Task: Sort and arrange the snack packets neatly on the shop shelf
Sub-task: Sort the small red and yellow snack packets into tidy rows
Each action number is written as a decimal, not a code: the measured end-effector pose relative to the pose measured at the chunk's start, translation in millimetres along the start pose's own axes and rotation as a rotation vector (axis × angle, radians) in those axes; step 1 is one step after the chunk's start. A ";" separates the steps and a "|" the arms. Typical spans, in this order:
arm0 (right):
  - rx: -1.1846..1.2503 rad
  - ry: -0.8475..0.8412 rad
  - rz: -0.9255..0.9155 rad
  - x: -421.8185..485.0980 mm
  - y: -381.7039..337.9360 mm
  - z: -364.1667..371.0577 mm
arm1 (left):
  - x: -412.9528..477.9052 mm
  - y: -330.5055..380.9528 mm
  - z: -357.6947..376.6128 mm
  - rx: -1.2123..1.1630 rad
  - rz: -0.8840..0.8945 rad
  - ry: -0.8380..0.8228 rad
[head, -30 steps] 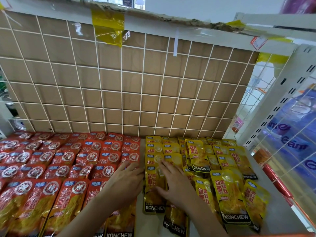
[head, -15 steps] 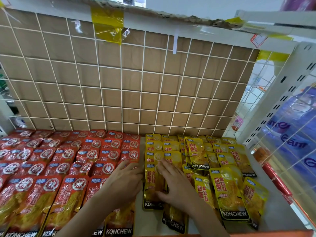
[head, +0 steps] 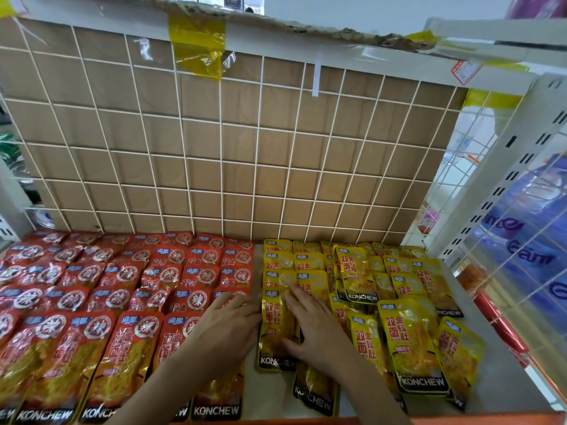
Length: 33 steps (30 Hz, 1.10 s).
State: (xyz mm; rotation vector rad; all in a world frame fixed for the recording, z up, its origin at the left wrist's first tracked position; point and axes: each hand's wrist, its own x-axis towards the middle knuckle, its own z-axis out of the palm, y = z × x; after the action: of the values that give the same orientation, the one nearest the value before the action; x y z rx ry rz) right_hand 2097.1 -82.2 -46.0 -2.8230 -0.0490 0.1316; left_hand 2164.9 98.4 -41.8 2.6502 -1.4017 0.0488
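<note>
Red snack packets point(head: 122, 280) lie in overlapping rows over the left half of the white shelf point(head: 491, 381). Yellow snack packets point(head: 408, 342) cover the right half, more loosely, some tilted. My left hand point(head: 227, 326) rests flat on the right edge of the red rows, fingers straight. My right hand point(head: 313, 329) lies flat on a yellow packet point(head: 274, 329) in the leftmost yellow column, fingers spread and pointing up-left. Another yellow packet point(head: 313, 391) sticks out below my right wrist.
A white wire grid over brown cardboard point(head: 233, 154) forms the back wall. A slotted white upright point(head: 503, 179) and wire side panel bound the right, with blue packages point(head: 537, 240) behind it. An orange strip point(head: 337, 421) runs along the shelf's front edge.
Both hands have stayed pressed on the packets at the red and yellow border. The view shifted slightly; the right hand's fingers crept a little up the yellow column.
</note>
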 end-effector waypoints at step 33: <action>-0.007 -0.015 -0.011 4.8 6.1 4.4 | 22.9 51.7 -2.2 -1.314 -0.616 0.085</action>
State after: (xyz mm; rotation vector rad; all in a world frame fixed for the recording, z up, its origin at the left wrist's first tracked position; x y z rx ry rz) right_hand 2101.6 -86.3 -52.5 -2.8280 -0.0689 0.1508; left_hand 2135.4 51.2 -31.8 1.7260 -0.2482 -0.5869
